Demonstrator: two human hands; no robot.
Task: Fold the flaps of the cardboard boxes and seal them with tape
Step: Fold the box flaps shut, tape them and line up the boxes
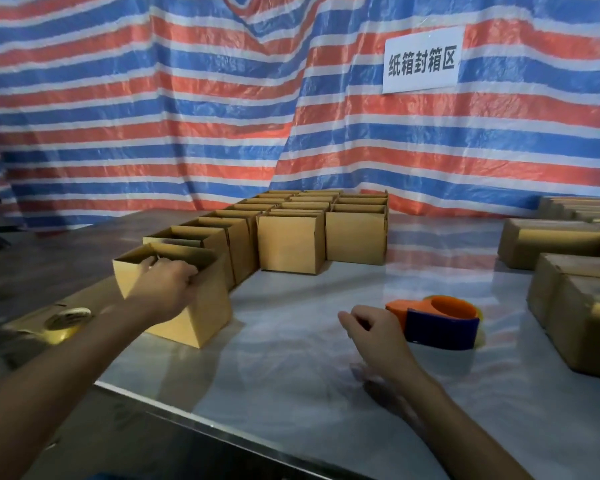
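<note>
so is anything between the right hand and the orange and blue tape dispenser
Nothing visible: the right hand is right beside the orange and blue plastic tape dispenser, with no box or other thing between them.

Packing workshop: tarp (187, 98) walls, box-sealing sign (421, 60), rows of cartons (291, 237).

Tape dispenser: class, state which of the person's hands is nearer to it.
Right. The right hand is just beside the tape dispenser, on its image-left side; the left hand is far off, gripping the rim of the nearest open box.
</note>
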